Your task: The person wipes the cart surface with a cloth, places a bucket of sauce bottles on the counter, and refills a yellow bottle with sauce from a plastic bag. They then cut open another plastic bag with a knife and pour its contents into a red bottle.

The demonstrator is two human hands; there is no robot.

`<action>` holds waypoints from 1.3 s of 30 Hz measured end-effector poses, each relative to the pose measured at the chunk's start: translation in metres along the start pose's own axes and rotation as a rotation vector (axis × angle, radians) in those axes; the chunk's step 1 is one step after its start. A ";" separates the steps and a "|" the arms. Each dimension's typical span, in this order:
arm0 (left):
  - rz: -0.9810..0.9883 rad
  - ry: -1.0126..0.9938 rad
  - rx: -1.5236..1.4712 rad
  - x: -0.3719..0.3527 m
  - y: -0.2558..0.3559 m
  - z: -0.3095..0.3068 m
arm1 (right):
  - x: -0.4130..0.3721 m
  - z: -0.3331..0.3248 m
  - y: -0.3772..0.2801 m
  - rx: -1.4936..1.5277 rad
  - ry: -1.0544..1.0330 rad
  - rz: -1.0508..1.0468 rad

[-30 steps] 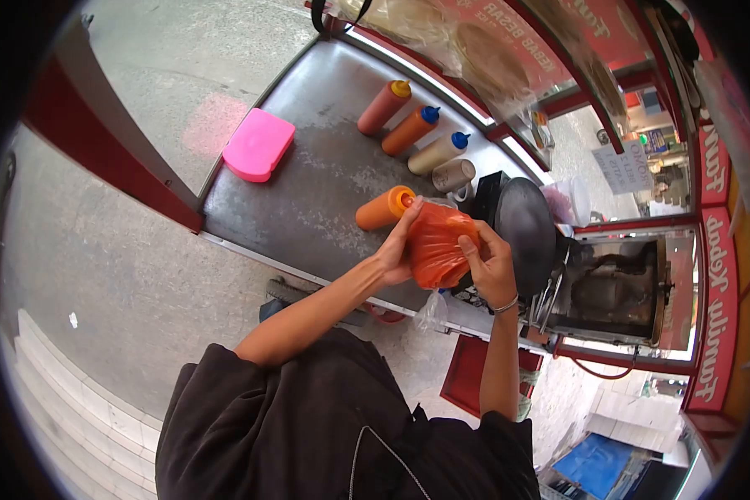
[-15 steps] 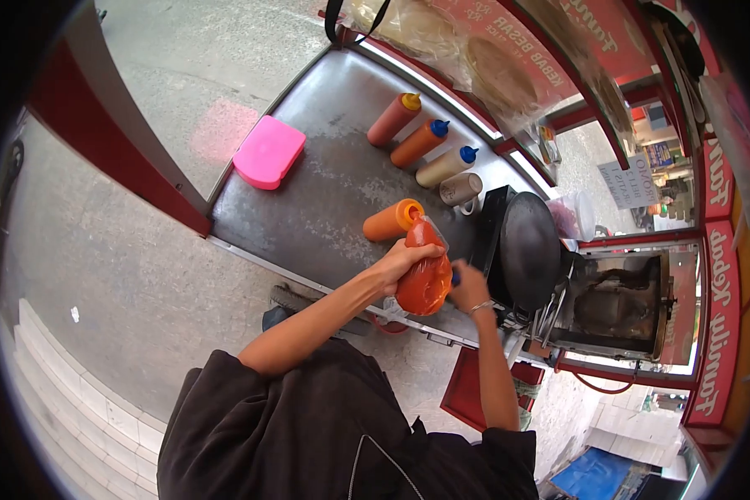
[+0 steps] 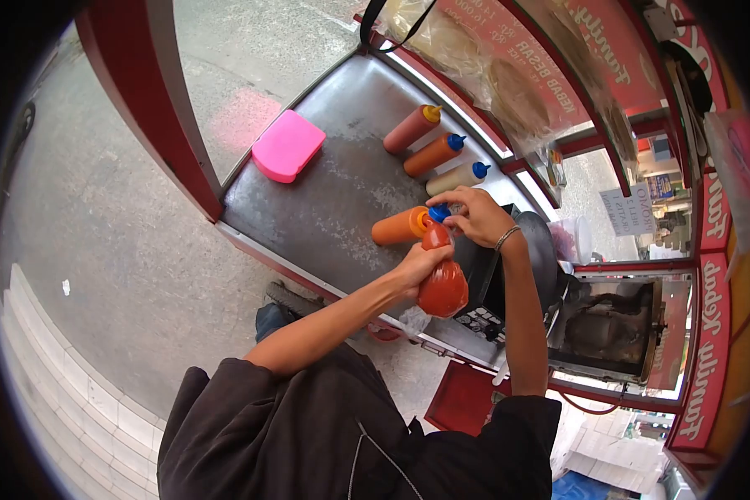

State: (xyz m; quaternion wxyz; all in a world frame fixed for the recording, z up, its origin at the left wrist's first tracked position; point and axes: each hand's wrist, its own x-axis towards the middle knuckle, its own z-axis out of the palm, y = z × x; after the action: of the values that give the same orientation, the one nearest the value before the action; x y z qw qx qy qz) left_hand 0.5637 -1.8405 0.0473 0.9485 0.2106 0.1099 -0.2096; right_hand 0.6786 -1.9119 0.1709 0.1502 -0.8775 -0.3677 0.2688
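Note:
Closed round the upper part of a clear plastic bag of red-orange sauce (image 3: 444,287) is my left hand (image 3: 421,268). The bag's narrow end meets the mouth of an orange squeeze bottle (image 3: 398,226) standing uncapped on the metal counter. My right hand (image 3: 479,218), with a bracelet at the wrist, pinches a blue bottle cap (image 3: 438,214) beside that mouth. Behind it stand more squeeze bottles: a red one with a yellow cap (image 3: 411,129), an orange-brown one with a blue cap (image 3: 433,156) and a cream one with a blue cap (image 3: 456,179).
A pink lidded box (image 3: 288,147) lies on the metal counter (image 3: 325,200). Right of my hands is a black stove (image 3: 485,287) with a dark round pan (image 3: 542,258). Flatbreads in plastic (image 3: 517,92) fill a shelf behind. A red post (image 3: 154,92) rises at left.
My right hand has moved up from beside the bag's lower end to the bottle mouth, carrying the blue cap. My left hand keeps hold of the bag. The view has shifted slightly.

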 end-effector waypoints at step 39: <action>0.761 0.401 2.013 0.009 -0.062 -0.059 | 0.000 0.024 -0.019 -0.264 0.149 -0.115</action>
State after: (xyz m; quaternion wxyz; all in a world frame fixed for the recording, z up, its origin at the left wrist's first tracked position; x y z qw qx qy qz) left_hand 0.5369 -1.8686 -0.0302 0.3095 0.9398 -0.0315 0.1415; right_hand 0.6538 -1.8972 0.1601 0.0756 -0.8845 -0.4374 0.1434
